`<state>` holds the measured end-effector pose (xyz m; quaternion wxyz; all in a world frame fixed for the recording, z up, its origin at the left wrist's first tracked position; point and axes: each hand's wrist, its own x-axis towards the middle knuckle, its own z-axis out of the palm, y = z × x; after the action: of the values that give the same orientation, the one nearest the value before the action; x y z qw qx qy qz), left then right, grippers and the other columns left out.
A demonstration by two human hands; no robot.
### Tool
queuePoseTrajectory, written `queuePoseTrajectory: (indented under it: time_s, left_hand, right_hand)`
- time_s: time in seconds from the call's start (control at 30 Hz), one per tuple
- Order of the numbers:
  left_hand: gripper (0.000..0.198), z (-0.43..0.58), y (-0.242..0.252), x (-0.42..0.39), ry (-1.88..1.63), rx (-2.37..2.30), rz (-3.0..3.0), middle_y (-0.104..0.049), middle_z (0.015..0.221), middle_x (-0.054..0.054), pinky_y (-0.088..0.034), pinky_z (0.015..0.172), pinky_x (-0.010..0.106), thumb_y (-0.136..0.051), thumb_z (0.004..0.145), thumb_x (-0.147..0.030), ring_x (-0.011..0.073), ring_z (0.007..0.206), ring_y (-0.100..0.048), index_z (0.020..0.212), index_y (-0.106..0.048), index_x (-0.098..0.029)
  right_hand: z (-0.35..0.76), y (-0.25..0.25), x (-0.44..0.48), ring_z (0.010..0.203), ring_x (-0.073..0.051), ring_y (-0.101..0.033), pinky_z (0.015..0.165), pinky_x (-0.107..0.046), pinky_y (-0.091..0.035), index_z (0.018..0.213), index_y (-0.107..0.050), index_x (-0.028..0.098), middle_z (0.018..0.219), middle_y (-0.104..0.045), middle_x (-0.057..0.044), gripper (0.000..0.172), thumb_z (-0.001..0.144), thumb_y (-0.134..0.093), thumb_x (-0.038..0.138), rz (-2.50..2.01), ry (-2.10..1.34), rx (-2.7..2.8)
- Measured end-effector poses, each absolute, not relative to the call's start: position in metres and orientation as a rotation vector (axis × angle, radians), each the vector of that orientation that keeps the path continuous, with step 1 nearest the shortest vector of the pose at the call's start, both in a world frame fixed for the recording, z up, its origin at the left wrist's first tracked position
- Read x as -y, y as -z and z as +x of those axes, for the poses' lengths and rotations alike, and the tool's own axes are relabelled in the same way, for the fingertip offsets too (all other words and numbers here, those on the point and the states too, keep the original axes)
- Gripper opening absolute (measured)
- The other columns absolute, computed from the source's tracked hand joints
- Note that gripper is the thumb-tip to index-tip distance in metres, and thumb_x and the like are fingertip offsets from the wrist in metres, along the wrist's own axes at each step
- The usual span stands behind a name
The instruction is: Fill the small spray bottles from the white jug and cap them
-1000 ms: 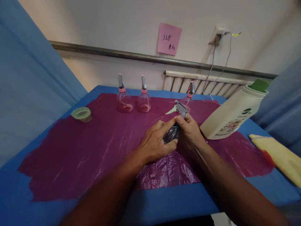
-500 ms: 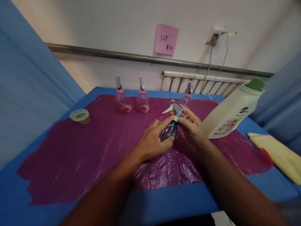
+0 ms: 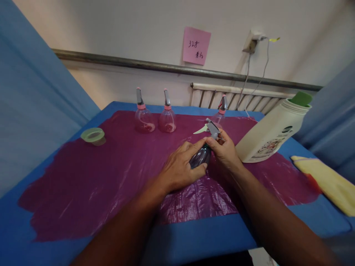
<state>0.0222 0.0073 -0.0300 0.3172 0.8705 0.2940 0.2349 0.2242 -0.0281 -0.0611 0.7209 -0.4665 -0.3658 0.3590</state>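
Observation:
My left hand [image 3: 184,164] is wrapped round the dark clear body of a spray bottle [image 3: 200,158], just above the purple plastic sheet. At the bottle's neck, my right hand [image 3: 224,149] pinches the collar below the grey spray head [image 3: 213,129]. A pale green trigger sticks out to the left from that head. The collar is mostly covered by my fingers. Close behind my hands stands another spray bottle [image 3: 219,117] with a pink collar, partly hidden. To the right of my right hand is a large cream bottle [image 3: 263,138] with a green piece in its mouth.
Two pink-collared spray bottles, one on the left [image 3: 144,120] and one beside it [image 3: 167,120], stand at the back. A pale green cup [image 3: 94,136] is at the left. A yellow cloth [image 3: 324,181] lies at the right edge. Behind the blue table run a pipe [image 3: 138,64] and a radiator [image 3: 213,96].
The spray head has shifted slightly right and tilted a little more. My right fingers have moved round the collar, now covering more of it. My left hand keeps its hold on the body.

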Motion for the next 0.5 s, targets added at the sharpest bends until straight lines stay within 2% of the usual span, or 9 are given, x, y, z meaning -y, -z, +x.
queuePoseTrajectory:
  time_s: [0.07,0.13,0.23,0.37,0.5]
  left_hand:
    - [0.084,0.021,0.027,-0.008,-0.632,-0.781,2.256,-0.067,0.132,0.007,-0.057,0.115,0.056,-0.070,0.096,-0.039,0.0319,0.123,-0.070,0.177,-0.047,-0.040]
    - [0.083,0.021,0.025,-0.008,-0.651,-0.788,2.229,-0.068,0.135,0.008,-0.056,0.117,0.057,-0.069,0.097,-0.039,0.0326,0.125,-0.070,0.177,-0.048,-0.039]
    - [0.084,0.020,0.025,-0.010,-0.662,-0.784,2.210,-0.068,0.135,0.009,-0.056,0.117,0.059,-0.070,0.096,-0.039,0.0329,0.123,-0.071,0.177,-0.048,-0.039]
    - [0.084,0.021,0.027,-0.009,-0.673,-0.789,2.218,-0.068,0.133,0.008,-0.058,0.115,0.058,-0.070,0.096,-0.038,0.0319,0.120,-0.071,0.177,-0.048,-0.041]
    - [0.084,0.021,0.030,-0.008,-0.677,-0.794,2.258,-0.068,0.132,0.008,-0.058,0.114,0.057,-0.071,0.095,-0.040,0.0318,0.121,-0.071,0.176,-0.048,-0.040]
  right_hand:
    - [0.224,0.057,0.032,0.100,-0.023,-0.074,0.095,-0.039,-0.061,0.128,-0.075,0.030,0.112,-0.081,-0.002,0.063,0.079,-0.100,0.059,-0.981,-0.829,0.855]
    - [0.224,0.053,0.036,0.116,-0.027,-0.076,0.108,-0.046,-0.060,0.138,-0.073,0.031,0.130,-0.082,-0.006,0.061,0.087,-0.093,0.057,-0.913,-0.892,0.894]
    - [0.225,0.049,0.038,0.125,-0.028,-0.076,0.119,-0.050,-0.056,0.141,-0.073,0.032,0.136,-0.082,-0.005,0.060,0.087,-0.094,0.046,-0.884,-0.905,0.901]
    - [0.229,0.052,0.033,0.123,-0.025,-0.076,0.121,-0.047,-0.055,0.136,-0.076,0.032,0.138,-0.082,-0.004,0.061,0.081,-0.100,0.042,-0.911,-0.870,0.907]
    - [0.233,0.056,0.028,0.116,-0.023,-0.075,0.113,-0.044,-0.058,0.131,-0.076,0.034,0.130,-0.083,-0.001,0.064,0.074,-0.104,0.046,-0.962,-0.827,0.913]
